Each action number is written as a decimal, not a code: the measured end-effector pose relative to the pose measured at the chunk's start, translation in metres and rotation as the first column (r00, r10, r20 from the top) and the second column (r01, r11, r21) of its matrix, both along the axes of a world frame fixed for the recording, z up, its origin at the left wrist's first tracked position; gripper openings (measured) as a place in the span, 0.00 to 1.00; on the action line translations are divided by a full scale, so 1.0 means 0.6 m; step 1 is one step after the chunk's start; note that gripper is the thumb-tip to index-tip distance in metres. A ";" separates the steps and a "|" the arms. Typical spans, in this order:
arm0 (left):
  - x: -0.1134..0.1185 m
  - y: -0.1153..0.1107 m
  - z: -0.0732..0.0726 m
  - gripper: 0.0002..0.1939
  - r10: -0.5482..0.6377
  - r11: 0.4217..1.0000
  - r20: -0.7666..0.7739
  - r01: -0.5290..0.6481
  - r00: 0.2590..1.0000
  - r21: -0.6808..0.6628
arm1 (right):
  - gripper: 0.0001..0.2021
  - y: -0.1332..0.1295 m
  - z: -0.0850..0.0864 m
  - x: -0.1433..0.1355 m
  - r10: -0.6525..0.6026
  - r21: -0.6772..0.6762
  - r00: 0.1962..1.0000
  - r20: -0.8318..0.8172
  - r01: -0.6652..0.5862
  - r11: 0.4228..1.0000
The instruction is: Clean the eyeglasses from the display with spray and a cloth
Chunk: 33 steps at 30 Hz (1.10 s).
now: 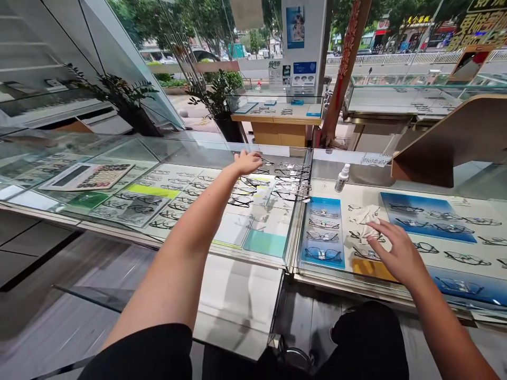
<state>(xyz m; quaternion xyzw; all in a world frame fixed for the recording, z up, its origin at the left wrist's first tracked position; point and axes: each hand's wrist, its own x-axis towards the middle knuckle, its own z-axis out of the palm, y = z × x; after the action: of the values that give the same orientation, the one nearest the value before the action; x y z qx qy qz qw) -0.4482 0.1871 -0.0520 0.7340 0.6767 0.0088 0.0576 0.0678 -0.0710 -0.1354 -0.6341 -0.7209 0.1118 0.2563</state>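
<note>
My left hand (pixel 247 162) is stretched out over the far part of the glass counter, its fingers apart, beside several pairs of glasses (pixel 291 182) lying on the glass top. Nothing shows in its grasp. On the right, my right hand (pixel 394 250) has its thumb and fingers at a crumpled pale cloth (pixel 366 216) on the counter, with the fingers spread around its near edge. A white spray bottle (pixel 342 178) stands upright beyond the cloth. Under the glass at the right, frames rest on a blue display board (pixel 324 232).
A calculator-like panel (pixel 89 176) lies on the counter at the left. A curved wooden stand (pixel 455 140) rises at the right. Below the left counter, a drawer (pixel 241 295) is pulled out. Potted plants (pixel 222 97) and another display table (pixel 279 120) are behind.
</note>
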 end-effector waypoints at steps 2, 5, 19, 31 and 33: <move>-0.001 0.006 -0.003 0.34 -0.006 1.000 -0.006 0.006 1.000 -0.021 | 0.29 0.000 0.001 0.000 -0.002 -0.004 1.000 0.006 0.002 1.000; 0.000 0.009 -0.004 0.34 -0.010 0.999 -0.013 0.009 1.000 -0.046 | 0.29 0.000 0.002 -0.001 -0.005 -0.012 1.000 0.009 0.005 1.000; 0.078 -0.216 0.093 0.14 -0.132 0.870 0.084 0.075 0.988 0.487 | 0.27 0.006 0.002 0.005 0.032 0.049 0.999 0.013 -0.033 0.998; 0.114 -0.553 -0.045 0.17 -0.615 0.788 0.307 0.579 0.726 0.209 | 0.29 0.010 0.009 0.003 0.023 0.038 0.999 0.027 -0.024 0.999; 0.106 -0.558 -0.068 0.17 -0.574 0.818 0.308 0.540 0.758 0.197 | 0.29 0.011 0.007 0.003 0.024 0.044 0.999 0.026 -0.026 0.999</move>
<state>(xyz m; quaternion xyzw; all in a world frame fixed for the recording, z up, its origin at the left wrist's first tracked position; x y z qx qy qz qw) -0.3845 -0.1479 -0.0926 0.8898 0.4044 0.1554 0.1431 0.0697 -0.0641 -0.1313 -0.6205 -0.7342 0.0909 0.2599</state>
